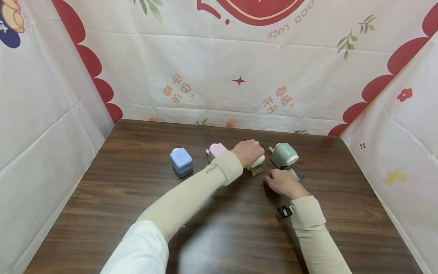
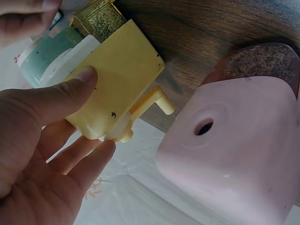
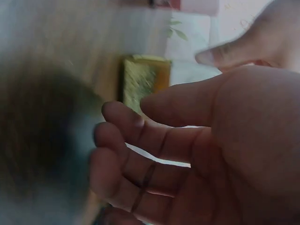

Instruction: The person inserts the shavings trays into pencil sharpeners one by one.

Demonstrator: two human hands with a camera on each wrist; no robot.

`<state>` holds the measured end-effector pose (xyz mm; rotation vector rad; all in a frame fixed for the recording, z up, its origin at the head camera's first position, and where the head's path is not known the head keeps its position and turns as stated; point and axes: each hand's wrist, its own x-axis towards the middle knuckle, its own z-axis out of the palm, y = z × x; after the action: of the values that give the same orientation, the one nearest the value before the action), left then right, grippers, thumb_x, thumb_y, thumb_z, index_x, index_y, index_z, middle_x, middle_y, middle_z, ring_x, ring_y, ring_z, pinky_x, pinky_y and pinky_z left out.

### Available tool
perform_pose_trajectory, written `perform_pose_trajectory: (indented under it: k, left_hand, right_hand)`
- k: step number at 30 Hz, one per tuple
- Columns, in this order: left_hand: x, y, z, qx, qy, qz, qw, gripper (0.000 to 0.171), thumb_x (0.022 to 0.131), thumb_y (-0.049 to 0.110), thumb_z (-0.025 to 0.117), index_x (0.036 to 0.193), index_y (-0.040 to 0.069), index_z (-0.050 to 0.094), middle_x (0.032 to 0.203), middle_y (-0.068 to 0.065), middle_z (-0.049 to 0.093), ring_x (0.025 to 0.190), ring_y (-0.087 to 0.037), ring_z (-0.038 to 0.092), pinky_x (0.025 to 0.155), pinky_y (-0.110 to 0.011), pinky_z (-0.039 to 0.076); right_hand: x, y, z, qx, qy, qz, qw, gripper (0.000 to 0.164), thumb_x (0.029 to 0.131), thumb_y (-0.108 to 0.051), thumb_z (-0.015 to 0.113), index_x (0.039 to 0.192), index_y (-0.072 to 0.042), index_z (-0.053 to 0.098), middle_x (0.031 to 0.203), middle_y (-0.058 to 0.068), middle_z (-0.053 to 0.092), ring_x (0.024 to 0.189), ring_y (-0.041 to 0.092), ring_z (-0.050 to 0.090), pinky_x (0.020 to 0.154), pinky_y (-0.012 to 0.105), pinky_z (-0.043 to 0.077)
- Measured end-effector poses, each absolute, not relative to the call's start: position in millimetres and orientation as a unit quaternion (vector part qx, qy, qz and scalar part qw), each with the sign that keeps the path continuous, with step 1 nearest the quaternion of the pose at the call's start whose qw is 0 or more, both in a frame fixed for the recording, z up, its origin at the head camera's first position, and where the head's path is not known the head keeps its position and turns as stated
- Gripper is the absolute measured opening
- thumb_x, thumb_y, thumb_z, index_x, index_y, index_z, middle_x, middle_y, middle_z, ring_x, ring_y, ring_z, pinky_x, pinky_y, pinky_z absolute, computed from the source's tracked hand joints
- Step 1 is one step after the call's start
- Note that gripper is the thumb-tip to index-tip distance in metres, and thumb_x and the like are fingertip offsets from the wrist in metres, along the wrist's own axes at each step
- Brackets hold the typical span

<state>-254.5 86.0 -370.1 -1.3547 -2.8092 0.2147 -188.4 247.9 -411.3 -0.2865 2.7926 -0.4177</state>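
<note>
My left hand (image 1: 248, 153) grips a yellow crank pencil sharpener (image 2: 117, 79), thumb on its side and fingers beneath, as the left wrist view shows. Its crank handle (image 2: 150, 103) sticks out near a pink sharpener (image 2: 225, 140). A see-through yellow shavings drawer (image 2: 105, 23) juts from the yellow sharpener's end. My right hand (image 1: 282, 182) is beside that drawer, fingers loosely bent, with nothing visible in its grasp. In the right wrist view its fingertips overlap the drawer. Just beyond the right hand sits a green sharpener (image 1: 284, 154) with a dark drawer (image 1: 295, 173) of shavings in front.
A blue sharpener (image 1: 181, 161) stands at the left of the row on the brown wooden table (image 1: 232, 228). The pink sharpener is partly hidden behind my left sleeve (image 1: 226, 167). Printed white cloth (image 1: 219, 76) hangs behind the table and along both sides.
</note>
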Motion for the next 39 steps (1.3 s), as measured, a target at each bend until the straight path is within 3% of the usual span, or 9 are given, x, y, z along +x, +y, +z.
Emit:
perform_pose_trajectory:
  k: [5, 11, 18, 39]
  left_hand:
    - [-254.2, 86.4, -370.9, -0.432, -0.899, 0.066, 0.007, 0.02, 0.091, 0.008, 0.064, 0.106, 0.017, 0.074, 0.104, -0.002, 0.076, 0.091, -0.016, 0.066, 0.083, -0.028, 0.06]
    - [-254.8, 87.0, -371.2, -0.433, -0.899, 0.063, 0.001, 0.02, 0.091, 0.008, 0.063, 0.105, 0.017, 0.074, 0.104, -0.002, 0.076, 0.09, -0.016, 0.066, 0.082, -0.029, 0.06]
    - [-254.7, 86.9, -369.4, -0.428, -0.902, 0.062, -0.003, 0.022, 0.09, 0.009, 0.066, 0.109, 0.016, 0.073, 0.107, -0.003, 0.074, 0.093, -0.017, 0.066, 0.081, -0.03, 0.06]
    - [-253.9, 84.9, -367.7, -0.429, -0.901, 0.066, -0.007, 0.027, 0.085, 0.012, 0.071, 0.111, 0.017, 0.072, 0.11, -0.003, 0.073, 0.097, -0.017, 0.065, 0.086, -0.031, 0.059]
  right_hand:
    - [-188.4, 239.9, -420.7, -0.116, 0.972, -0.149, 0.14, 0.03, 0.098, -0.016, 0.045, 0.073, -0.007, 0.059, 0.064, 0.007, 0.054, 0.058, 0.02, 0.05, 0.058, 0.036, 0.044]
    - [-191.6, 235.2, -426.5, -0.111, 0.973, -0.159, 0.123, 0.03, 0.099, -0.02, 0.044, 0.079, -0.007, 0.064, 0.072, 0.011, 0.062, 0.063, 0.022, 0.054, 0.061, 0.041, 0.047]
    - [-198.1, 233.9, -428.7, -0.105, 0.976, -0.154, 0.116, 0.038, 0.099, -0.019, 0.04, 0.064, -0.012, 0.053, 0.062, 0.007, 0.051, 0.058, 0.021, 0.049, 0.058, 0.037, 0.043]
    - [-203.4, 226.7, -429.7, -0.079, 0.973, -0.17, 0.132, 0.038, 0.099, -0.021, 0.041, 0.064, -0.012, 0.05, 0.061, 0.005, 0.049, 0.055, 0.021, 0.048, 0.055, 0.034, 0.041]
